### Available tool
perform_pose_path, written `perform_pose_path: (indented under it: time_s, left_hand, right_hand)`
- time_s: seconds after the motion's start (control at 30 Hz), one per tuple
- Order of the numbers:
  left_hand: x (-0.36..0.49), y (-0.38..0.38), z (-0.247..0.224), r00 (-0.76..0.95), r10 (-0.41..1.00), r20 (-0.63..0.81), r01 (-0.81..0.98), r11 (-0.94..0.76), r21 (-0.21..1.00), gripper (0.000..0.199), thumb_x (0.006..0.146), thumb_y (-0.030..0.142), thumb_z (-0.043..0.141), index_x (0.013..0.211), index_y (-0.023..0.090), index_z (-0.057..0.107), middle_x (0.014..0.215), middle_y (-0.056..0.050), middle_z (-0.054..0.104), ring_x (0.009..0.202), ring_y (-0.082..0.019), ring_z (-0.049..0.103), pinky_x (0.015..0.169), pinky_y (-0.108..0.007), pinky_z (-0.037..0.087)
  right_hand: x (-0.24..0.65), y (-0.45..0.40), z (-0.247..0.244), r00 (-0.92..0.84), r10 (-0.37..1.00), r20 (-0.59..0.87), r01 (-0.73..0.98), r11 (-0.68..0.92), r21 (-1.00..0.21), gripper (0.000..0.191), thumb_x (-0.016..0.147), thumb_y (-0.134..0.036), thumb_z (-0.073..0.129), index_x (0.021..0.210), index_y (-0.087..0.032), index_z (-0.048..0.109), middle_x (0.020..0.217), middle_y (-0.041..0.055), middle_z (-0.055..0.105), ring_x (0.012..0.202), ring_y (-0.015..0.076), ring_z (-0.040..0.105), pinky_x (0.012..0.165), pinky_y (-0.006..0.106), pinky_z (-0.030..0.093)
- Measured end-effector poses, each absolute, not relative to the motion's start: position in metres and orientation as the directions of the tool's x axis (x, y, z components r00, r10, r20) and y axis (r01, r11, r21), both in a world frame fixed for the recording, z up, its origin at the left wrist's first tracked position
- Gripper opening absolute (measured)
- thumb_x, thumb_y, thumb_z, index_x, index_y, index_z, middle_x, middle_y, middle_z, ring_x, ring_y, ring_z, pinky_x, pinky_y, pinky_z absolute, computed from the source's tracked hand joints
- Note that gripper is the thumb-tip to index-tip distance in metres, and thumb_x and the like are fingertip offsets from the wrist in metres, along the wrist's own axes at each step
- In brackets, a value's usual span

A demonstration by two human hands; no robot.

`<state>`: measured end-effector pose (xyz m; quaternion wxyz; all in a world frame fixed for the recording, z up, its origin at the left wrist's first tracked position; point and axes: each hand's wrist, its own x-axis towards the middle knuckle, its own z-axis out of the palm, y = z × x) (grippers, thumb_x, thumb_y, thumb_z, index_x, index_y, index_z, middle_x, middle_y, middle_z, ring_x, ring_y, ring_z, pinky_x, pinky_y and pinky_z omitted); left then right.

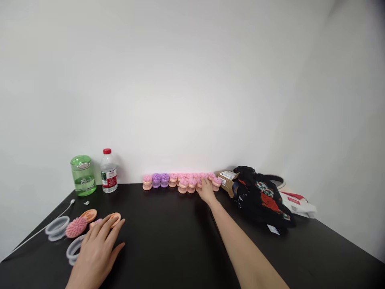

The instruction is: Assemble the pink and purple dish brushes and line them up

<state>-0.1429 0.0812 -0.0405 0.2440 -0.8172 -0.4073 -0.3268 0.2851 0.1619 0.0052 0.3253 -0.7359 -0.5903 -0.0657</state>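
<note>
My right hand (206, 191) reaches to the far table edge, its fingers curled over a pink scalp brush (199, 184) in a long row of brushes (183, 181). Most of the row is pink on peach bases, and two brushes are purple. My left hand (96, 252) lies palm down with fingers spread, close to a peach brush base (114, 219). Beside it are a loose pink bristle head (76, 227), another peach base (88, 215) and clear plastic rings (57, 228) (74, 249). The hand partly hides a pink piece.
A green plastic jar (83, 176) and a water bottle with a red cap (108, 171) stand at the back left of the black table (162, 224). A white cable (42, 229) runs along the left. At the right lie a dark patterned cloth bag (260, 198), a cardboard box (227, 181) and white packaging (297, 204).
</note>
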Motion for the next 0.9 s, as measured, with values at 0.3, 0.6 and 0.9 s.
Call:
perform_pose_path:
  time_s: [0.3, 0.6, 0.9]
  left_hand:
    - [-0.145, 0.090, -0.048, 0.497, 0.482, 0.722, 0.772, -0.625, -0.115, 0.031, 0.091, 0.026, 0.049, 0.121, 0.021, 0.059, 0.128, -0.015, 0.063, 0.120, -0.037, 0.058, 0.101, -0.056, 0.044]
    - [-0.073, 0.066, -0.016, 0.510, 0.707, 0.490, 0.653, -0.689, 0.314, 0.045, 0.074, 0.037, 0.072, 0.114, 0.023, 0.055, 0.112, -0.007, 0.067, 0.104, -0.028, 0.066, 0.088, -0.040, 0.054]
    - [-0.049, 0.046, -0.024, 0.429, 0.796, 0.426, 0.640, -0.601, 0.479, 0.019, 0.082, 0.040, 0.062, 0.089, 0.024, 0.055, 0.080, 0.000, 0.065, 0.070, -0.019, 0.065, 0.063, -0.028, 0.047]
  right_hand:
    - [0.251, 0.110, 0.007, 0.415, 0.845, 0.337, 0.797, -0.160, -0.582, 0.031, 0.087, -0.018, 0.063, 0.116, -0.011, 0.055, 0.112, 0.0131, 0.062, 0.100, 0.0254, 0.063, 0.088, 0.043, 0.051]
    - [0.137, 0.037, 0.000, 0.092, 0.958, 0.272, 0.616, 0.159, -0.771, 0.051, 0.070, -0.031, 0.078, 0.115, -0.020, 0.056, 0.102, 0.0044, 0.069, 0.094, 0.0205, 0.068, 0.084, 0.032, 0.053]
    - [0.117, 0.025, -0.022, 0.072, 0.986, 0.149, 0.307, 0.120, -0.944, 0.027, 0.074, -0.030, 0.075, 0.099, -0.022, 0.067, 0.093, 0.0003, 0.070, 0.088, 0.0187, 0.066, 0.077, 0.029, 0.051]
